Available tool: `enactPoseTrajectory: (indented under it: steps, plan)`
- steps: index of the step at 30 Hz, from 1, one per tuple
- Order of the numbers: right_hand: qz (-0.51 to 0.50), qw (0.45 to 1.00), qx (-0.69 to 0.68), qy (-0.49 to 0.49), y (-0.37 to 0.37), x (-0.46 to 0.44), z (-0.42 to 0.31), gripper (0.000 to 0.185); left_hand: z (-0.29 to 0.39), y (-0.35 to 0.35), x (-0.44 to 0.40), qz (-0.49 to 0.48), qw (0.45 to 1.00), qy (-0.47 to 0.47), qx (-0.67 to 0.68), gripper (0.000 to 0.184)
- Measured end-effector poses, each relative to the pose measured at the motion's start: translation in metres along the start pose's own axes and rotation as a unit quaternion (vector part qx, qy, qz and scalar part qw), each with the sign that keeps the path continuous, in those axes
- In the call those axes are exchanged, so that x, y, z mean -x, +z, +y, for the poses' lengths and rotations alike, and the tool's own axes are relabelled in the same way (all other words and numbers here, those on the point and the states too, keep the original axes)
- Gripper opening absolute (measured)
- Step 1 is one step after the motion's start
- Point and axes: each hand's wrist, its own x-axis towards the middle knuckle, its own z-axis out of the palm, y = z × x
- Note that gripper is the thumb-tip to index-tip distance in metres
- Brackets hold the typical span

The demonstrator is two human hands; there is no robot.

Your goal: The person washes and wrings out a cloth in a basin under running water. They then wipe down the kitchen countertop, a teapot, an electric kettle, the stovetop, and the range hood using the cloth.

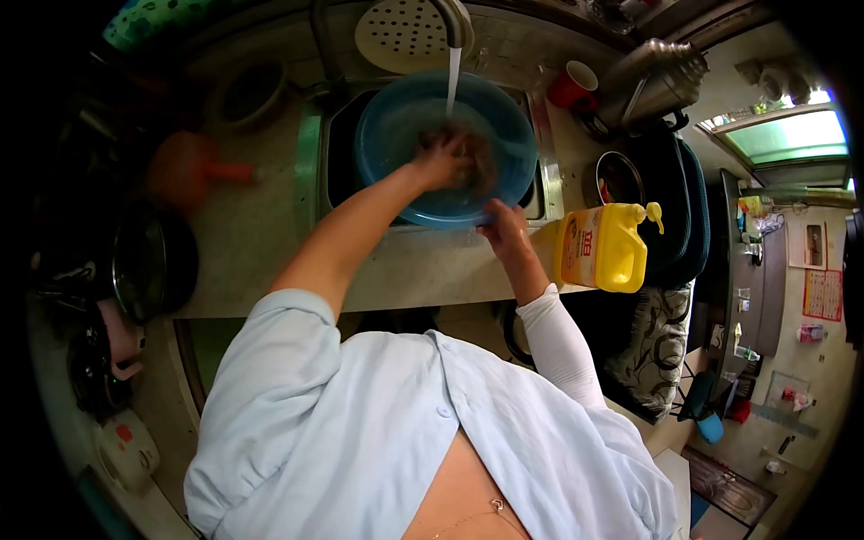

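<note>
Water runs from the faucet into a blue basin set in the sink. Inside the basin, my left hand is on a brownish item under the stream; motion blurs its fingers, and I cannot make out what the item is. At the basin's near right rim is my right hand, its fingers closed on the edge. A yellow jug with a pump top stands on the counter to the right of my right hand.
A white perforated disc leans behind the basin. Right of the sink are a red cup, a metal kettle and a round pot. On the left are an orange-handled item and a dark pan.
</note>
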Motion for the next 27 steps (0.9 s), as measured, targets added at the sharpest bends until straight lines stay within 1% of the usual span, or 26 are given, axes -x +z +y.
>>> enactPoseTrajectory:
  steps: [1, 2, 3, 4, 5, 6, 7, 9, 10, 12, 13, 14, 15, 16, 17, 18, 20, 21, 22, 24, 25, 26, 27]
  plan:
    - [0.02, 1.0, -0.011, -0.013, 0.002, 0.004, -0.001, 0.03, -0.016, 0.02, -0.015, 0.047, 0.999, 0.008, -0.008, 0.032]
    - [0.021, 1.0, -0.015, -0.012, 0.002, 0.003, -0.001, 0.03, -0.044, 0.04, -0.036, 0.058, 0.963, 0.041, 0.26, 0.031]
    - [0.007, 1.0, -0.014, -0.01, 0.001, 0.002, -0.002, 0.03, -0.057, 0.05, -0.047, 0.064, 0.856, 0.068, 0.509, 0.031]
    - [-0.008, 1.0, -0.012, -0.007, -0.001, 0.002, -0.002, 0.031, -0.056, 0.033, -0.047, 0.062, 0.856, 0.069, 0.509, 0.031]
    - [-0.007, 1.0, -0.015, -0.006, -0.002, 0.0, -0.002, 0.031, -0.051, -0.004, -0.048, 0.005, 0.805, -0.073, 0.589, 0.03]
    - [-0.022, 0.999, -0.024, -0.006, -0.003, -0.001, 0.0, 0.03, -0.048, -0.025, -0.049, -0.052, 0.73, -0.213, 0.648, 0.031]
    - [-0.037, 0.999, -0.034, -0.007, -0.004, -0.003, 0.001, 0.03, -0.052, -0.024, -0.05, -0.055, 0.731, -0.211, 0.646, 0.031]
    - [-0.028, 0.999, -0.041, -0.003, -0.005, -0.006, 0.002, 0.029, -0.063, -0.022, -0.054, 0.078, 0.663, -0.369, 0.647, 0.029]
    - [-0.019, 0.999, -0.044, 0.002, -0.004, -0.006, 0.002, 0.028, -0.069, -0.028, -0.055, 0.076, 0.664, -0.368, 0.647, 0.029]
    - [-0.018, 0.999, -0.041, -0.005, -0.003, -0.001, -0.001, 0.028, -0.089, -0.038, -0.055, -0.059, 0.782, -0.341, 0.518, 0.029]
    - [-0.019, 0.999, -0.037, -0.013, -0.002, 0.001, -0.003, 0.028, -0.135, 0.017, -0.065, -0.148, 0.88, -0.273, 0.359, 0.03]
    - [-0.02, 0.999, -0.036, -0.01, -0.003, -0.001, -0.002, 0.028, -0.123, 0.006, -0.061, -0.149, 0.879, -0.275, 0.359, 0.03]
    - [-0.05, 0.998, -0.032, -0.011, -0.005, -0.004, -0.002, 0.028, -0.094, -0.02, -0.056, -0.032, 0.966, -0.207, 0.154, 0.031]
    - [-0.079, 0.996, -0.028, -0.013, -0.006, -0.007, -0.002, 0.028, -0.067, -0.036, -0.051, 0.086, 0.987, -0.122, -0.063, 0.034]
    - [-0.078, 0.996, -0.03, -0.014, -0.007, -0.009, -0.001, 0.028, -0.053, -0.034, -0.048, 0.06, 0.987, -0.084, -0.123, 0.036]
    - [-0.063, 0.997, -0.037, -0.011, -0.008, -0.01, 0.001, 0.028, -0.043, -0.029, -0.037, 0.059, 0.987, -0.082, -0.122, 0.036]
    - [-0.046, 0.998, -0.039, -0.008, -0.008, -0.008, 0.0, 0.027, -0.027, -0.013, -0.015, 0.112, 0.973, 0.056, -0.193, 0.045]
    - [-0.056, 0.997, -0.053, -0.02, -0.004, -0.003, -0.003, 0.026, -0.032, -0.001, -0.017, 0.113, 0.973, 0.055, -0.193, 0.045]
    - [-0.065, 0.995, -0.068, -0.03, -0.003, 0.001, -0.003, 0.025, -0.038, 0.01, -0.022, 0.083, 0.974, 0.07, -0.198, 0.038]
    - [-0.061, 0.996, -0.056, -0.018, -0.004, -0.003, -0.003, 0.025, -0.058, 0.023, -0.036, 0.052, 0.974, 0.086, -0.204, 0.03]
    - [-0.055, 0.998, -0.043, -0.009, -0.005, -0.004, -0.004, 0.025, -0.068, 0.023, -0.047, -0.025, 0.995, -0.075, 0.059, 0.028]
    - [-0.055, 0.997, -0.044, -0.011, -0.006, -0.004, -0.005, 0.025, -0.077, 0.023, -0.058, -0.099, 0.916, -0.226, 0.317, 0.025]
    - [-0.047, 0.997, -0.054, -0.001, -0.007, -0.002, -0.005, 0.024, -0.088, 0.027, -0.067, -0.099, 0.916, -0.225, 0.316, 0.025]
